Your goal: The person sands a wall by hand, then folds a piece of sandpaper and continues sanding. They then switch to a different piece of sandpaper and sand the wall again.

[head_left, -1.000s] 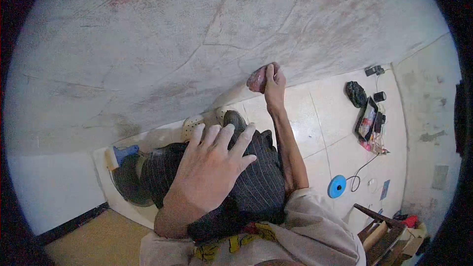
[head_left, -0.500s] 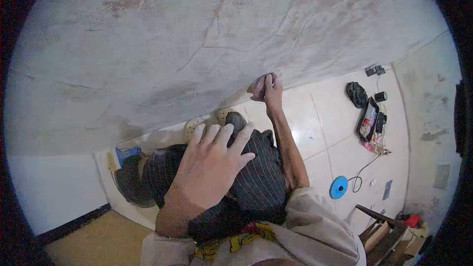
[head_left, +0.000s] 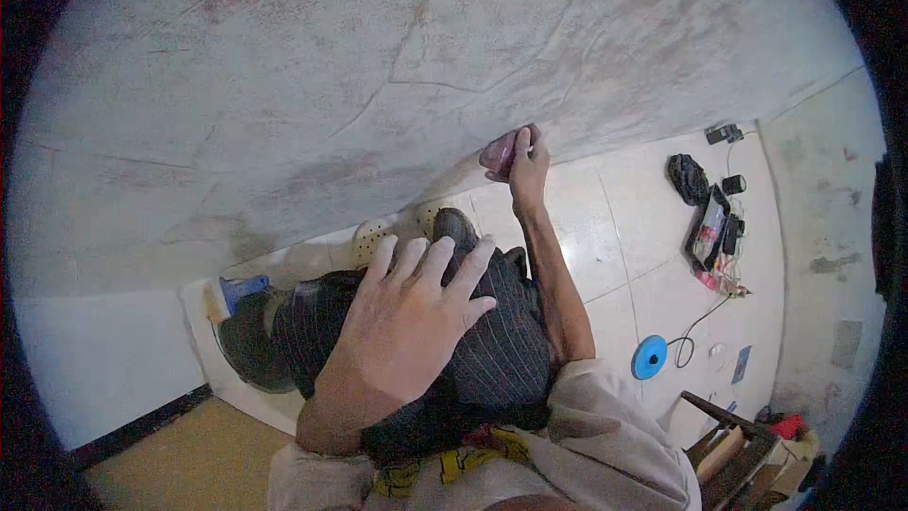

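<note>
My right hand [head_left: 528, 163] is closed round a dark purple, flat pad [head_left: 501, 153], its thumb lying along the near side. That pad is at the lower part of the grey, patchy wall [head_left: 378, 114], just above the floor. My left hand [head_left: 411, 308] hovers over my dark striped trousers [head_left: 497, 341], fingers spread and dusted white, holding nothing. Below the wall, pale perforated shoes [head_left: 372, 238] show beyond the left fingertips.
A blue-handled brush or scraper [head_left: 242, 293] lies at the left. On the tiled floor [head_left: 591, 227] at the right are a blue disc [head_left: 650, 358] with a cord, a black bag [head_left: 687, 178] and a black tray [head_left: 707, 232] of odds and ends. A wooden stool or frame [head_left: 733, 426] stands lower right.
My right hand and the purple pad have moved slightly up along the wall. The left hand stays nearly where it was, fingers still spread.
</note>
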### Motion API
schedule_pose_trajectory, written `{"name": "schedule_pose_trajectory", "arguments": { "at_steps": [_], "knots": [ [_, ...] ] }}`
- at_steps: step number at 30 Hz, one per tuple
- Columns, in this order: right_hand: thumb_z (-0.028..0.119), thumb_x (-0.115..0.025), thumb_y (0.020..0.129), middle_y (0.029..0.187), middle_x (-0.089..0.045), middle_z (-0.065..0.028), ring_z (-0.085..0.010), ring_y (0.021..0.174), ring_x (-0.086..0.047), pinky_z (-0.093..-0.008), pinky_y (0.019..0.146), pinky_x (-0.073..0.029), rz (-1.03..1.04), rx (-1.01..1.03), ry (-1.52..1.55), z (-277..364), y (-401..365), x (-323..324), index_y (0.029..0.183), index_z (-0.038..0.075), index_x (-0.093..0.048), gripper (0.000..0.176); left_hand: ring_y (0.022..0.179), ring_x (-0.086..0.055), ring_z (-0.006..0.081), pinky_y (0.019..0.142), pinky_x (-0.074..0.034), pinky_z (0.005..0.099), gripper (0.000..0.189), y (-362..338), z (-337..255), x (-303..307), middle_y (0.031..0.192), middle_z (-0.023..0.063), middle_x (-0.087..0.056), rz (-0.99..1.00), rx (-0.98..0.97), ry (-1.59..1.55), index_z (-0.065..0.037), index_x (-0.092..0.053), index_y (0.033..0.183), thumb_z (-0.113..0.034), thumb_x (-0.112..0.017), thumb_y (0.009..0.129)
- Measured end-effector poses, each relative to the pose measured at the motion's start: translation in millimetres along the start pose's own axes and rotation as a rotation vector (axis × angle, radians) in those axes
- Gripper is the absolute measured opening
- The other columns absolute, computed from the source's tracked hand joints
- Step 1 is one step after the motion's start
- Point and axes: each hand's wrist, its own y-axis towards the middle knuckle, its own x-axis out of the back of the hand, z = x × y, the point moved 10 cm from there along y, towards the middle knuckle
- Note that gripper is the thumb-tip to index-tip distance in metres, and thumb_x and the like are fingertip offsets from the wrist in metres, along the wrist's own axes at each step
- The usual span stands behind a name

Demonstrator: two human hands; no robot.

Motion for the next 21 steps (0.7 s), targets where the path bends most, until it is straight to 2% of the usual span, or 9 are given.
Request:
{"name": "schedule_pose_trajectory", "arguments": {
  "at_steps": [1,3,7,9,10,12,16,20,21],
  "knots": [
    [0.039,-0.048,0.103,0.089,-0.06,-0.0082,-0.0223,0.083,-0.067,-0.0379,0.056,-0.062,0.001,0.0,0.0,-4,2,2,0.11,0.001,-0.055,0.04,0.114,-0.055,0.031,0.107,-0.039,0.0457,0.054,0,-1,0,0.119,0.0145,-0.059,0.014,0.0,-0.007,-0.01,-0.05,0.138,-0.035,-0.062,0.091],
    [0.03,-0.045,0.105,0.081,-0.06,-0.0076,-0.0158,0.057,-0.059,-0.0329,0.051,-0.051,-0.022,0.156,-0.164,8,9,5,0.106,0.001,-0.06,0.032,0.114,-0.055,0.0314,0.107,-0.038,0.0455,0.054,-1,-2,0,0.119,0.0148,-0.059,-0.004,0.002,0.002,-0.009,-0.051,0.138,-0.035,-0.061,0.092],
    [0.03,-0.046,0.104,0.079,-0.06,-0.0071,-0.0143,0.06,-0.055,-0.0321,0.056,-0.048,-0.053,0.336,-0.235,24,1,5,0.101,0.0,-0.06,0.033,0.114,-0.055,0.0319,0.107,-0.039,0.0445,0.054,-1,-1,-3,0.119,0.0151,-0.06,0.013,0.008,-0.011,-0.009,-0.051,0.137,-0.035,-0.061,0.092],
    [0.03,-0.047,0.104,0.076,-0.06,-0.0069,-0.0145,0.066,-0.053,-0.0322,0.062,-0.047,-0.034,-0.121,0.056,-15,4,4,0.096,-0.001,-0.059,0.035,0.115,-0.054,0.0318,0.107,-0.039,0.0446,0.054,3,0,2,0.119,0.0149,-0.06,0.007,0.011,-0.003,-0.009,-0.051,0.138,-0.035,-0.061,0.092],
    [0.03,-0.047,0.104,0.076,-0.06,-0.0069,-0.0145,0.066,-0.053,-0.0322,0.062,-0.047,-0.032,-0.121,0.057,-25,6,8,0.096,-0.001,-0.059,0.035,0.115,-0.054,0.0316,0.107,-0.039,0.0448,0.054,3,1,2,0.119,0.0148,-0.06,0.008,0.019,-0.005,-0.01,-0.05,0.138,-0.035,-0.061,0.092],
    [0.033,-0.046,0.105,0.081,-0.06,-0.0061,-0.0149,0.069,-0.064,-0.0311,0.059,-0.057,0.091,0.147,-0.147,-8,14,-5,0.096,0.003,-0.056,0.033,0.115,-0.054,0.0315,0.107,-0.039,0.0447,0.054,2,0,6,0.119,0.0146,-0.06,-0.015,0.018,0.023,-0.01,-0.05,0.138,-0.036,-0.061,0.092],
    [0.029,-0.045,0.104,0.072,-0.058,-0.0096,-0.0163,0.067,-0.051,-0.0359,0.061,-0.042,0.001,0.218,-0.262,15,3,-2,0.09,-0.001,-0.057,0.036,0.116,-0.054,0.031,0.108,-0.038,0.0445,0.055,-1,-1,2,0.12,0.0136,-0.06,-0.007,0.019,0.033,-0.011,-0.05,0.139,-0.037,-0.061,0.092],
    [0.027,-0.045,0.104,0.073,-0.059,-0.0102,-0.0178,0.067,-0.053,-0.0372,0.064,-0.045,-0.074,0.277,-0.269,1,11,4,0.091,-0.003,-0.056,0.034,0.116,-0.054,0.0303,0.109,-0.037,0.0448,0.055,0,3,2,0.121,0.0128,-0.06,0.012,0.019,0.032,-0.011,-0.05,0.139,-0.038,-0.061,0.092],
    [0.025,-0.045,0.104,0.073,-0.059,-0.0102,-0.0189,0.068,-0.055,-0.0379,0.065,-0.046,-0.171,0.431,-0.413,12,11,8,0.094,-0.003,-0.057,0.032,0.116,-0.054,0.03,0.109,-0.037,0.0452,0.055,0,3,3,0.121,0.0125,-0.06,-0.001,0.02,0.04,-0.012,-0.05,0.139,-0.038,-0.061,0.092]
  ]
}}
